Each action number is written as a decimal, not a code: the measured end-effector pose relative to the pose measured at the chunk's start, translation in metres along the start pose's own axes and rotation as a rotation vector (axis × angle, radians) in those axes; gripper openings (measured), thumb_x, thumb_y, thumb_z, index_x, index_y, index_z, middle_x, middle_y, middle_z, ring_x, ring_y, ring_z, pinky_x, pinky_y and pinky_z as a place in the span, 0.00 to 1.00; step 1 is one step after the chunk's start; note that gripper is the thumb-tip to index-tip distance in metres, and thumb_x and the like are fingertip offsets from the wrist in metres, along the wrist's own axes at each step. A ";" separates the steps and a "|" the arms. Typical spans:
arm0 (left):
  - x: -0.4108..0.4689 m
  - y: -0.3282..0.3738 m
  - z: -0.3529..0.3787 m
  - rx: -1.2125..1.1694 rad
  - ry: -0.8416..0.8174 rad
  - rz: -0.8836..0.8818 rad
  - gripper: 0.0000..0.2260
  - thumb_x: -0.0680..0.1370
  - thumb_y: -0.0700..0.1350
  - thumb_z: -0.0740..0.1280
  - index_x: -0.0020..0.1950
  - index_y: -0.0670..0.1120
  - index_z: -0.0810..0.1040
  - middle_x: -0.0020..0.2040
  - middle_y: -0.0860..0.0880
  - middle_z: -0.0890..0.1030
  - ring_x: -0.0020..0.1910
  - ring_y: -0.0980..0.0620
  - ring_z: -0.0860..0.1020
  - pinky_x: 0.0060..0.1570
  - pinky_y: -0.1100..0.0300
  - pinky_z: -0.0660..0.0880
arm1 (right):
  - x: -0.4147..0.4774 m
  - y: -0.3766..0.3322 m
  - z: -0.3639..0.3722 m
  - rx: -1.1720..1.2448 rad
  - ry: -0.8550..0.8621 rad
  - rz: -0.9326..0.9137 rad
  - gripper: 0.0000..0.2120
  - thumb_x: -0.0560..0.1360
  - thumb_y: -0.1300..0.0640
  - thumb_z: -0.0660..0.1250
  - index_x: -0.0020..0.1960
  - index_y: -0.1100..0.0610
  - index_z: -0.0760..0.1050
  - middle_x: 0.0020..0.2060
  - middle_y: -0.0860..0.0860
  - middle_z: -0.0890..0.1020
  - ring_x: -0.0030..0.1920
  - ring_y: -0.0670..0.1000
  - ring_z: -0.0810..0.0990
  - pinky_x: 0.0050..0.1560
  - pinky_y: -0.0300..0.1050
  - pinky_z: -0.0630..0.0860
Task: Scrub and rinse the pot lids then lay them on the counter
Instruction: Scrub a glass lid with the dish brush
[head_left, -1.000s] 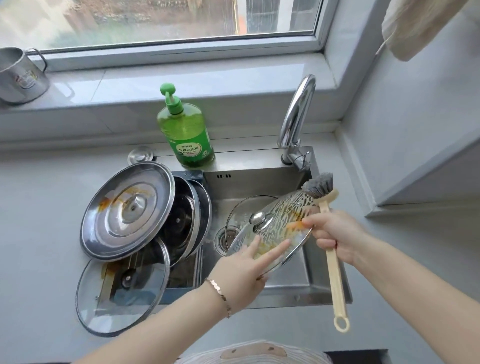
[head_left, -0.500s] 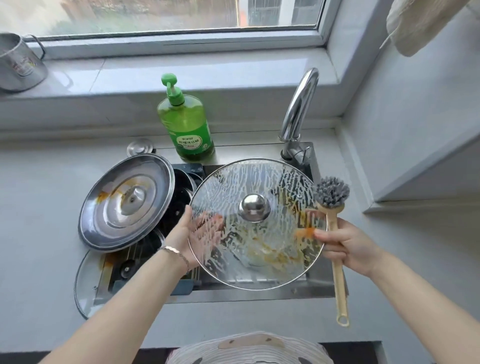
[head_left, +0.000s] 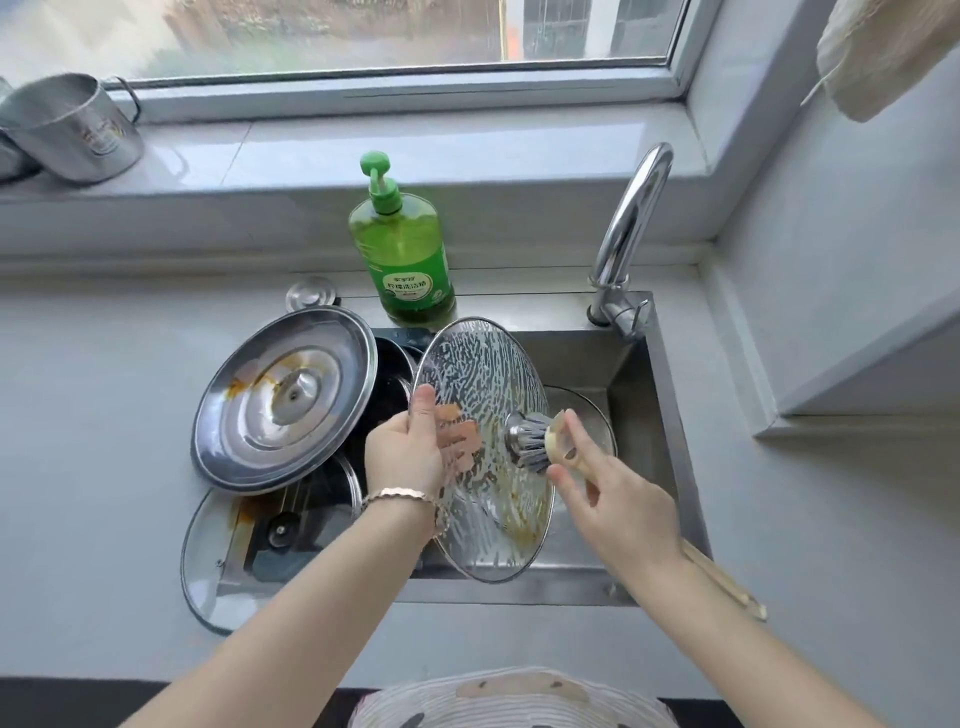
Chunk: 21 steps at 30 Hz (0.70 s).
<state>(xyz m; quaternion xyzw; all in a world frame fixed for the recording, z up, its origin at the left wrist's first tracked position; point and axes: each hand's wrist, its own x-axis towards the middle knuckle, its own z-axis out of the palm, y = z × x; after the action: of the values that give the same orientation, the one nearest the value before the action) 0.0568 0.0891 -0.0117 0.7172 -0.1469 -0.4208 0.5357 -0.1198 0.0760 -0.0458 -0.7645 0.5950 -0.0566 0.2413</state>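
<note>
A soapy glass lid with orange grease streaks stands tilted on edge over the sink. My left hand grips its left rim, fingers showing through the glass. My right hand holds a wooden-handled dish brush, whose grey bristles press against the lid beside its metal knob. A large steel lid with orange stains leans on darker lids at the sink's left. Below it a glass lid lies flat, overhanging the counter. Another glass lid rests inside the basin.
The steel sink has a chrome tap at its back right. A green soap bottle stands behind the sink, beside a small metal cap. A steel mug sits on the windowsill. Grey counter extends right.
The soapy lid has turned from facing me to standing edgewise. My right hand has swung the brush head down onto the lid near the knob.
</note>
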 end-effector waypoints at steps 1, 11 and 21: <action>-0.005 0.002 0.002 0.017 0.009 0.031 0.16 0.79 0.53 0.60 0.40 0.43 0.79 0.36 0.44 0.82 0.33 0.50 0.81 0.29 0.62 0.78 | -0.002 -0.005 0.004 0.059 0.039 -0.029 0.24 0.76 0.34 0.47 0.72 0.33 0.51 0.44 0.42 0.78 0.44 0.47 0.78 0.36 0.42 0.70; -0.026 0.005 0.006 0.100 0.004 0.145 0.14 0.78 0.51 0.62 0.38 0.44 0.78 0.36 0.43 0.82 0.36 0.48 0.82 0.35 0.57 0.79 | 0.023 -0.015 -0.003 0.349 -0.049 0.145 0.17 0.77 0.39 0.55 0.65 0.34 0.67 0.46 0.48 0.80 0.51 0.51 0.76 0.48 0.43 0.72; -0.038 0.002 0.001 0.311 -0.053 0.251 0.21 0.78 0.53 0.62 0.36 0.37 0.78 0.33 0.41 0.82 0.37 0.42 0.82 0.40 0.44 0.79 | 0.017 -0.023 -0.009 0.022 -0.126 0.128 0.21 0.74 0.33 0.52 0.62 0.38 0.70 0.48 0.46 0.82 0.53 0.54 0.78 0.44 0.44 0.70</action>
<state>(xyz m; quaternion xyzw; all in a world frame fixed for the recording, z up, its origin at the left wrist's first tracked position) 0.0336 0.1127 0.0066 0.7560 -0.3124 -0.3417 0.4627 -0.0981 0.0611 -0.0320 -0.7243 0.6256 0.0007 0.2898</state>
